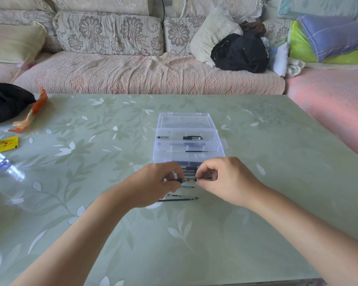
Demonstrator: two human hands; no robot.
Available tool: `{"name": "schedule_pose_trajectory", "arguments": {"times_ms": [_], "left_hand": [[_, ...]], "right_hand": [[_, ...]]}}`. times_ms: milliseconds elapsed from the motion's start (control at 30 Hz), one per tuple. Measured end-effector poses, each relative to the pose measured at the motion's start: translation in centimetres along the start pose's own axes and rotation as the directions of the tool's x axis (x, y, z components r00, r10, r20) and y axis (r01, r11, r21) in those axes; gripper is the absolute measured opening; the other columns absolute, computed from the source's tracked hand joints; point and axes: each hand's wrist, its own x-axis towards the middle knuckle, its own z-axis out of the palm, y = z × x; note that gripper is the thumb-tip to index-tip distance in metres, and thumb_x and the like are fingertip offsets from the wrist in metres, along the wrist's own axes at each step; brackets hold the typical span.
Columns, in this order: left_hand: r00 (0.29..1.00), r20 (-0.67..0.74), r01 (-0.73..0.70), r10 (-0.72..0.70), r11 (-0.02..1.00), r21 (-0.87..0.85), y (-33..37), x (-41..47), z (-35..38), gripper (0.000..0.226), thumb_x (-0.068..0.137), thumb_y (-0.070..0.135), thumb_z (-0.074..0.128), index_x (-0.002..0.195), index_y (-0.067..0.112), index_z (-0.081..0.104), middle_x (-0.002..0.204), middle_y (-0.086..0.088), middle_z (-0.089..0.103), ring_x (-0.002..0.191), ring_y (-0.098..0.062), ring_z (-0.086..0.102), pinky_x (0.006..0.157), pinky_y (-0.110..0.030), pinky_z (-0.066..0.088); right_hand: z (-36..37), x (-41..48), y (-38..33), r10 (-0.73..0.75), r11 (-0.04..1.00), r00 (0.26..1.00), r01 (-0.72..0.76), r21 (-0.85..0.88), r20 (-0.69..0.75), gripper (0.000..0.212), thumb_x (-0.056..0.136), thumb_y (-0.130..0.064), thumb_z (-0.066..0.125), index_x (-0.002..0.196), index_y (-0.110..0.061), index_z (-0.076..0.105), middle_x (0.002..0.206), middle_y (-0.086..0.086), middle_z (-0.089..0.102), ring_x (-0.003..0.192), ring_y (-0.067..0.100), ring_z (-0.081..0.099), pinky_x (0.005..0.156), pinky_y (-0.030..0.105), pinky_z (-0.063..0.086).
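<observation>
Left hand (159, 182) and right hand (225, 178) each pinch one end of a pen (188, 179), level over the loose refills (178, 200) — seemingly to join its halves — beside the clear box (188, 145).

Slim black pen (188, 179), horizontal, ends pinched

A black bag (5, 102) sits at the far left corner of the worktop (256, 203), with a crumpled orange wrapper (32, 112) just beside it. Nearer along the left edge lies a small yellow packet (6, 143), then a clear bottle (0, 164), partly out of view. Beyond the far edge stands a floral sofa (132, 73) carrying a black garment (241, 52) and folded green and purple bedding (328, 44).
</observation>
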Motion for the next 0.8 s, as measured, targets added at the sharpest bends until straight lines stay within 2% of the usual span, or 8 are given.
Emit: {"name": "schedule_pose_trajectory", "arguments": {"times_ms": [300, 467, 700, 800], "left_hand": [[1.0, 0.001, -0.005, 0.005, 1.0, -0.004, 0.0, 0.1, 0.1, 0.011, 0.091, 0.027, 0.059, 0.091, 0.038, 0.058, 0.079, 0.016, 0.065, 0.063, -0.015, 0.062, 0.055, -0.015, 0.045], [1.0, 0.007, -0.012, 0.012, 1.0, -0.029, 0.2, 0.1, 0.5, 0.011, 0.09, 0.027, 0.06, 0.091, 0.038, 0.059, 0.079, 0.015, 0.064, 0.058, -0.009, 0.058, 0.059, -0.021, 0.048], [1.0, -0.012, -0.007, 0.006, 0.999, -0.035, -0.2, 0.2, 0.7, 0.007, 0.089, 0.028, 0.063, 0.09, 0.035, 0.062, 0.07, 0.006, 0.061, 0.056, -0.006, 0.049, 0.059, -0.025, 0.045], [1.0, -0.022, 0.009, -0.009, 0.999, -0.038, -0.2, 0.2, 0.7, 0.004, 0.09, 0.03, 0.062, 0.09, 0.033, 0.064, 0.076, 0.009, 0.068, 0.056, -0.002, 0.053, 0.061, -0.021, 0.047]], "right_hand": [[0.3, -0.2, -0.3, 0.003, 0.999, 1.0, -0.002, 0.048, -0.003, 0.005, 0.079, -0.029, 0.075, 0.082, -0.029, 0.071, 0.059, -0.037, 0.054, 0.058, -0.007, 0.054, 0.052, 0.01, 0.033], [0.8, -0.1, -0.3, -0.015, 0.999, 1.0, 0.015, 0.04, -0.001, 0.007, 0.079, -0.033, 0.076, 0.082, -0.029, 0.071, 0.062, -0.037, 0.055, 0.059, -0.004, 0.054, 0.054, 0.012, 0.035], [1.1, -0.2, -0.5, -0.035, 0.998, 0.999, 0.036, 0.051, -0.018, 0.007, 0.08, -0.035, 0.075, 0.083, -0.029, 0.072, 0.065, -0.04, 0.054, 0.062, -0.005, 0.053, 0.054, 0.012, 0.036], [1.2, -0.2, -0.3, -0.05, 0.998, 0.999, 0.05, 0.042, -0.013, 0.006, 0.078, -0.031, 0.076, 0.083, -0.03, 0.072, 0.064, -0.031, 0.058, 0.064, -0.006, 0.054, 0.056, 0.011, 0.034]]}}
